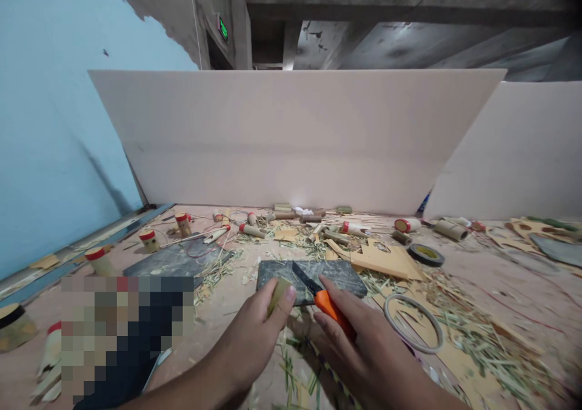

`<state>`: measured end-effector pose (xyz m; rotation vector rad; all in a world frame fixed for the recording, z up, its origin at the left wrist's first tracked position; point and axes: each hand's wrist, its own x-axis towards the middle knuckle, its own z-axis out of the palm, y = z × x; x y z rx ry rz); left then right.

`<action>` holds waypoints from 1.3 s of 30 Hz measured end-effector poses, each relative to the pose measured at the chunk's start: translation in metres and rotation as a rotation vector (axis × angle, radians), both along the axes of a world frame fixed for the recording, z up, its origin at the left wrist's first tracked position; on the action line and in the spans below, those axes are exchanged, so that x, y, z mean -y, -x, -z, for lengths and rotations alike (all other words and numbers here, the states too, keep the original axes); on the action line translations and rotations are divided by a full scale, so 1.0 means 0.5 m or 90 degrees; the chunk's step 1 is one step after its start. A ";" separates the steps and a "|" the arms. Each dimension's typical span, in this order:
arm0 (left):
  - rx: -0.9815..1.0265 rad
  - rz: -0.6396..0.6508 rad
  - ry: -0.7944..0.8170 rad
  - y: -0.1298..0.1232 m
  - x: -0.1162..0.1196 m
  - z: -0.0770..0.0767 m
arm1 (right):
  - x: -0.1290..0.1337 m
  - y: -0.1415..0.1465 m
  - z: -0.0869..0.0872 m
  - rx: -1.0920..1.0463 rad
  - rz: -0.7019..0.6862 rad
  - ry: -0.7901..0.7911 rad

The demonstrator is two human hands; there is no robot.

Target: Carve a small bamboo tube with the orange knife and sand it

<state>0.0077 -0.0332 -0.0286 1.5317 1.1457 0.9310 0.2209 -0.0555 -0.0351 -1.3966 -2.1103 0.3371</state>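
My left hand (259, 322) is closed around a short greenish-tan piece of bamboo (279, 296), with the thumb pressed along its side. In my right hand (364, 331) is a knife with an orange handle (334, 313); its dark blade points up and to the left, a little to the right of the bamboo and apart from it. Beneath both hands' fingertips lies a dark slate-like board (339, 270), partly covered by the hands and the knife.
A roll of dark tape (426, 255) and a pale ring (393, 313) lie to the right, among yellow cardboard scraps (391, 259) and green shavings (482, 331). Red-topped bamboo tubes (148, 240) stand at the left. A white panel (291, 137) rises behind.
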 end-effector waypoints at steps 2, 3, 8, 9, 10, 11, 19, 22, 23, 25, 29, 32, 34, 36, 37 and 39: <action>0.055 0.017 0.069 0.002 0.001 -0.003 | -0.001 0.002 -0.008 -0.024 0.003 0.022; 0.080 0.029 0.113 0.003 0.001 -0.003 | -0.002 0.004 -0.012 -0.039 0.005 0.034; 0.106 0.045 0.093 0.005 -0.001 0.003 | -0.010 0.008 -0.024 -0.118 0.016 0.122; 0.091 0.034 0.044 0.004 0.000 0.004 | -0.011 0.008 -0.025 -0.132 0.022 0.139; 0.071 0.024 -0.006 0.002 0.000 0.005 | -0.012 0.009 -0.027 -0.151 0.025 0.155; 0.051 0.018 -0.044 0.000 0.000 0.005 | -0.012 0.011 -0.030 -0.175 0.023 0.169; 0.175 0.067 0.028 -0.005 -0.002 0.001 | 0.006 0.035 -0.041 -0.383 -0.032 0.326; 0.201 0.078 0.059 -0.009 0.004 0.002 | 0.003 0.029 -0.037 -0.420 -0.025 0.321; 0.200 0.087 0.062 -0.011 0.006 0.003 | 0.001 0.026 -0.036 -0.427 -0.020 0.316; 0.183 0.108 0.061 -0.013 0.009 0.006 | -0.004 0.020 -0.035 -0.432 -0.016 0.308; 0.113 0.125 0.089 -0.010 0.013 0.012 | -0.005 0.016 -0.038 -0.412 -0.025 0.288; 0.086 0.141 0.140 -0.007 0.016 0.011 | -0.001 0.016 -0.042 -0.387 -0.037 0.288; 0.090 0.172 0.179 -0.006 0.019 0.008 | 0.003 0.017 -0.045 -0.372 -0.043 0.292; 0.101 0.209 0.217 -0.004 0.021 0.006 | 0.006 0.018 -0.047 -0.356 -0.046 0.293; 0.106 0.227 0.233 -0.004 0.023 0.006 | 0.007 0.019 -0.048 -0.348 -0.050 0.294; 0.129 0.266 0.266 -0.004 0.025 0.006 | 0.008 0.019 -0.048 -0.336 -0.061 0.296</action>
